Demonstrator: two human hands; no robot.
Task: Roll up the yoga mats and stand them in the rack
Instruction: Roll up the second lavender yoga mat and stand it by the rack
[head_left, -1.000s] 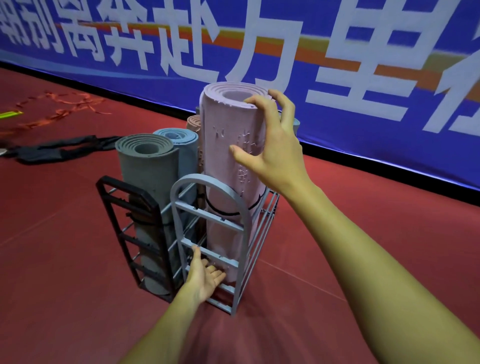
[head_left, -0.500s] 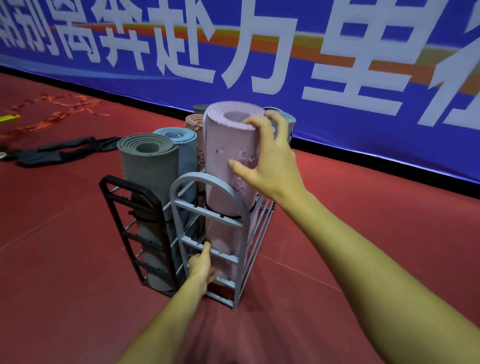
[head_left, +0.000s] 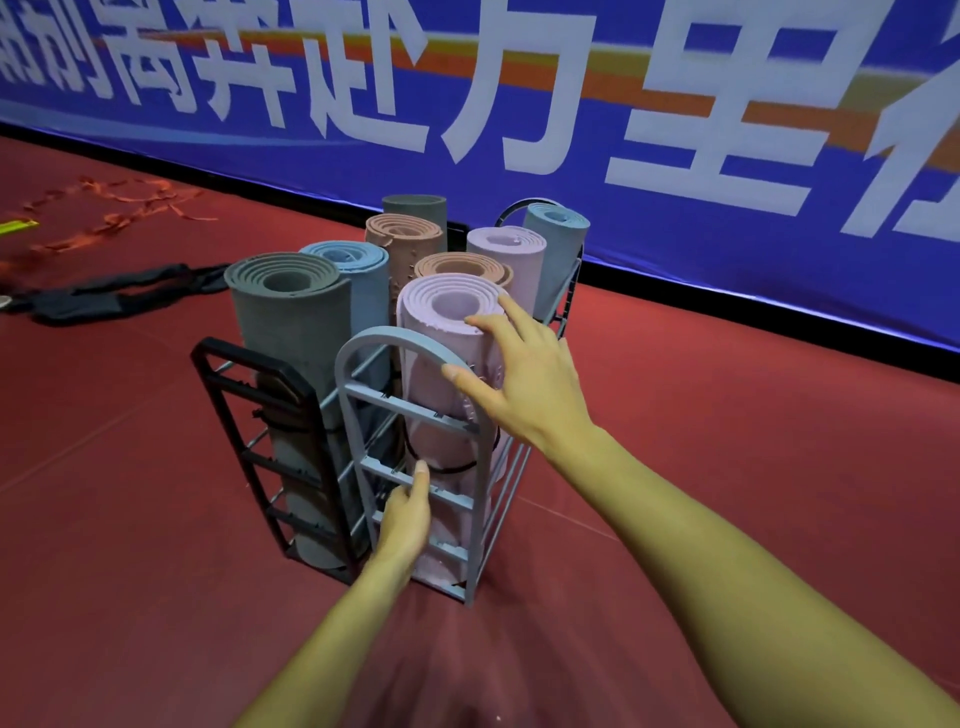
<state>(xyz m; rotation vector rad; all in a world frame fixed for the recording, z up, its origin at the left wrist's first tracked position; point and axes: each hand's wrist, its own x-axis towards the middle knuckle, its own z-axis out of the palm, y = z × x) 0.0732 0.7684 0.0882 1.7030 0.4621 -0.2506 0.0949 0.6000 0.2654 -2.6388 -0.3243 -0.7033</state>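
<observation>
A rolled pink yoga mat (head_left: 441, 364) stands upright in the front compartment of the grey rack (head_left: 363, 343), a black band round its middle. My right hand (head_left: 524, 374) lies against its upper side, fingers spread and reaching over the top rim, thumb on the front. My left hand (head_left: 405, 514) is low at the rack's front bars, thumb up against a crossbar; its fingers are hidden. A black rack (head_left: 249, 358) stands alongside on the left. Several other rolled mats fill both racks: grey (head_left: 291, 312), blue (head_left: 358, 270), brown (head_left: 410, 244), another pink one (head_left: 514, 254).
The racks stand on a red floor (head_left: 727, 441). A blue banner wall (head_left: 623, 130) with white characters runs behind them. Black straps (head_left: 114, 296) and orange ribbon scraps (head_left: 119, 208) lie on the floor to the left.
The pink mat has slid down into the rack, its top now level with the other mats. My right hand went down with it and loosened; my left hand rose slightly along the front bars.
</observation>
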